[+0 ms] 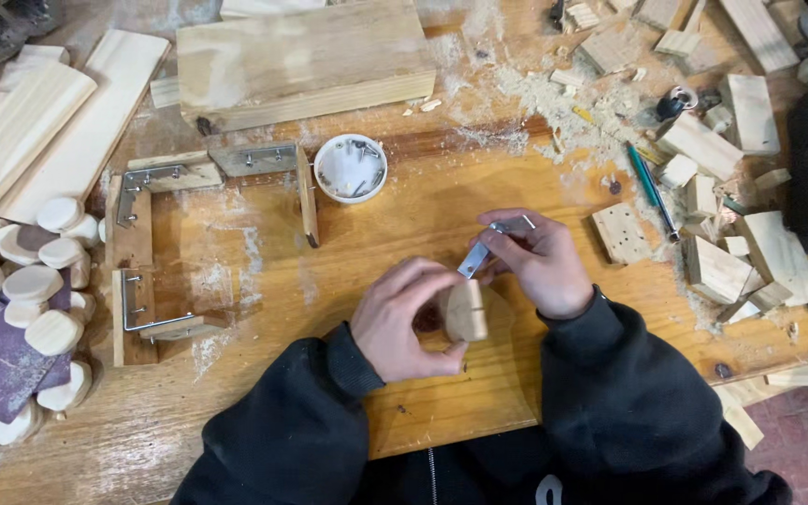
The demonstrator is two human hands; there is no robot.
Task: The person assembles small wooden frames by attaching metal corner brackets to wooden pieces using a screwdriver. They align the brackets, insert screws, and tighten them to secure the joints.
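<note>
Over the workbench (pixel 348 234), left fingers (pixel 423 281) pinch a pale wood piece (pixel 466 310); right fingers (pixel 507 245) pinch a bent metal bracket (pixel 486 245).

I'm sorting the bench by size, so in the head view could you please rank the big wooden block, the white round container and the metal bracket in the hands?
Largest to smallest:
1. big wooden block
2. white round container
3. metal bracket, partly hidden by the right hand

Black hooded sweatshirt, ribbed cuffs, front zip

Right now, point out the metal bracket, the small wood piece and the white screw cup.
metal bracket (pixel 475 259), head view, flat strip below the fingers.
small wood piece (pixel 466 310), head view, front face.
white screw cup (pixel 324 168), head view, left rim.
</note>
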